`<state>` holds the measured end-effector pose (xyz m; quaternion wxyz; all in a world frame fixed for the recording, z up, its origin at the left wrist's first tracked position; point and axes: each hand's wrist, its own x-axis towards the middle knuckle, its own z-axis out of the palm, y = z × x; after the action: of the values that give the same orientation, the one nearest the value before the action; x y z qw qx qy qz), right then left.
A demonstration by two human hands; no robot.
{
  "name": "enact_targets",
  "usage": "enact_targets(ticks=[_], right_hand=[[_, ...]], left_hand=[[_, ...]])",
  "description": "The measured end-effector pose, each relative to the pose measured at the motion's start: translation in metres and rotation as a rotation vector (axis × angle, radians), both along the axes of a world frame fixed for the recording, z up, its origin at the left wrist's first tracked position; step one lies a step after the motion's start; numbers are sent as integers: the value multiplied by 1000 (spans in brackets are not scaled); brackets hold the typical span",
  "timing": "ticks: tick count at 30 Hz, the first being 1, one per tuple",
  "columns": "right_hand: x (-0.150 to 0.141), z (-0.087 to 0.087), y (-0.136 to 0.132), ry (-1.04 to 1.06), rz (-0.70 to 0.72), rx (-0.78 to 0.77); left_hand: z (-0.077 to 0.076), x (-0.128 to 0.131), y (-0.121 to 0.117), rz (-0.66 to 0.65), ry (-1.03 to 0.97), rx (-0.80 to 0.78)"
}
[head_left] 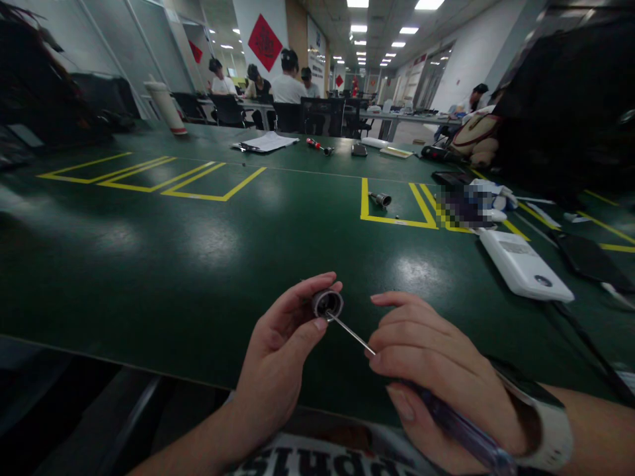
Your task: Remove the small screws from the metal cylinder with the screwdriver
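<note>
My left hand (280,344) is closed around a small round metal fitting (328,303), its hollow end turned toward me. A screwdriver (454,423) with a dark translucent handle lies in my right hand (431,357), fingers curled over it. Its thin steel shaft runs up to the left, and the tip is inside the fitting's opening. What the tip touches in there is too dark to make out. Both hands are above the near edge of the green table (149,284).
Within a yellow-taped box lies another metal fitting (381,199), a tiny dark piece (397,217) beside it. A white power bank (526,264) is on the right. Farther back are papers (268,141), a red-handled tool (313,143) and a white cup (166,106). People sit at tables beyond.
</note>
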<state>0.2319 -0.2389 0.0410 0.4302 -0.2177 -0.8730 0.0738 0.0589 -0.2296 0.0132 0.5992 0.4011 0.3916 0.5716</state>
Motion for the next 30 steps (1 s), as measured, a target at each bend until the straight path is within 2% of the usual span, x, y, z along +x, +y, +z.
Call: enact_targets(ticks=[13,19,26,30], right_hand=[[-9,-4,-5,-176,-79,82],[-5,-7,-10,-194,-53,89],[-7,-6,-9,-175,-67,61],[-2,4,-8,-35,-20,-30]], left_hand=[[-3,6,1,15,1,51],[0,9,1,39,20,25],[3,12,0,46,32,-4],[3,11,2,62,12,-11]])
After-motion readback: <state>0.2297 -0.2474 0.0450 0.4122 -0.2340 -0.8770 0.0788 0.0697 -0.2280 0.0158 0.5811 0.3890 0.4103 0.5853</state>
